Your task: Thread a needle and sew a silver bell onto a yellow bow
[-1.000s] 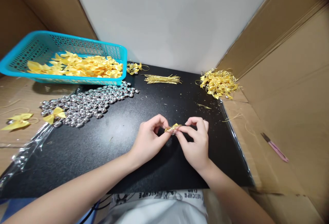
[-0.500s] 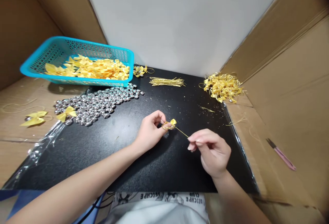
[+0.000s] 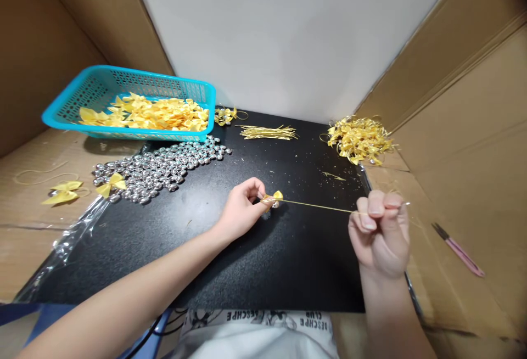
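My left hand (image 3: 245,205) is closed in a pinch on a small yellow ribbon bow (image 3: 278,196), over the middle of the black work surface. Beneath the bow a silver bead (image 3: 275,203) partly shows; the fingers cover the rest. From the bow a thin gold cord (image 3: 317,205) runs taut to the right. Its far end is gripped by my right hand (image 3: 382,227), whose fingers are closed and raised near the surface's right edge. A small shiny tip (image 3: 407,203) sticks out past the right fingertips, too blurred to name.
A turquoise basket (image 3: 61,120) of yellow bows stands back left, with silver beads (image 3: 158,169) before it. Loose bows (image 3: 63,191) lie left. Cut gold cords (image 3: 267,132) lie at the back, finished-looking bows (image 3: 360,139) back right, and pink-handled snips (image 3: 459,250) far right.
My right hand has moved right and slightly up, drawing the gold cord out to a longer, nearly level line. My left hand keeps its pinch on the bow in about the same place.
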A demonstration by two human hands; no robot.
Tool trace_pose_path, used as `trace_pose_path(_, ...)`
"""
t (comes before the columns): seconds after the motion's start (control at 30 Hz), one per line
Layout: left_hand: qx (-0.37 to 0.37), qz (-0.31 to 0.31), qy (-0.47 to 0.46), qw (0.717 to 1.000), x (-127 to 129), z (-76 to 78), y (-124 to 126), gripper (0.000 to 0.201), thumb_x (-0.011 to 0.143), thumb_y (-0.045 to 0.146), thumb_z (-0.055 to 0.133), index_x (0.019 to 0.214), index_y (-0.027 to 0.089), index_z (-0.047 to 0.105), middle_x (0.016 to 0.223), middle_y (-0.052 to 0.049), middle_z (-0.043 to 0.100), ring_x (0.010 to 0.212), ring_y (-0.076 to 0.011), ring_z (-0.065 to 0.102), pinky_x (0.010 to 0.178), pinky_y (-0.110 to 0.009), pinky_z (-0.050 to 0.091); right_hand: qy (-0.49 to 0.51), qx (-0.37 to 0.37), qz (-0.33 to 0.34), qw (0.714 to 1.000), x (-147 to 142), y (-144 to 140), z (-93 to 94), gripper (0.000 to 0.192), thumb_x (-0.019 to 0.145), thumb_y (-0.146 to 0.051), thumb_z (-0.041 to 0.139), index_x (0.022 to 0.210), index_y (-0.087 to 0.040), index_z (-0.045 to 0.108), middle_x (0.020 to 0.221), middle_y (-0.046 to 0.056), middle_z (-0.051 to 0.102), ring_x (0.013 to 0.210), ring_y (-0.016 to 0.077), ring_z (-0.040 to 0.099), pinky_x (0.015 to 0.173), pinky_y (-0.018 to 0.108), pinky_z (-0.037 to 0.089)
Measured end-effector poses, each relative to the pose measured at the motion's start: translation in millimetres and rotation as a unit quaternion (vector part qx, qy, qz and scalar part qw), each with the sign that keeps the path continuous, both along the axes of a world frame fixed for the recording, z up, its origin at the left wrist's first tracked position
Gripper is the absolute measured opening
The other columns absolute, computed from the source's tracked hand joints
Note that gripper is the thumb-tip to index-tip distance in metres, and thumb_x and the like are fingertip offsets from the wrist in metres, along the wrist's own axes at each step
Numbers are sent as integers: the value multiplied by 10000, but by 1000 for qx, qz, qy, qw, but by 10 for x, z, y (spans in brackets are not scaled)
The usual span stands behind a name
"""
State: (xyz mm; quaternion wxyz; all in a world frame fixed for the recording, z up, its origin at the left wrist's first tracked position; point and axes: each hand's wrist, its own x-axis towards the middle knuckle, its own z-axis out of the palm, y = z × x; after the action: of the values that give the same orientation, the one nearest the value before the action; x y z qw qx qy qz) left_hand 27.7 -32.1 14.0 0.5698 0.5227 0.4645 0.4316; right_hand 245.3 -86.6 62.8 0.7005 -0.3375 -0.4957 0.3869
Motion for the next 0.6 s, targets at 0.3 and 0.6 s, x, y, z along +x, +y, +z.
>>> trace_pose_path(0.3, -26, -28, -11, 999, 8, 22, -14, 291, 677, 276, 743, 718, 180, 471, 631, 14, 649, 544, -96, 585, 524, -192, 408, -23, -2, 42, 999, -26, -11, -43, 146, 838, -381, 716, 763, -311, 612, 653, -36, 424, 507, 96, 449, 386, 187, 344)
trace_pose_path(0.6, -27, -16, -5, 1000, 13, 11, 1, 300, 644, 243, 751, 697, 178, 463, 614, 24, 639, 535, -92, 582, 512, -184, 402, -19, 24, 41, 999, 29, -4, -23, 88, 834, -370, 725, 781, -351, 658, 591, -43, 364, 464, 105, 361, 354, 203, 274)
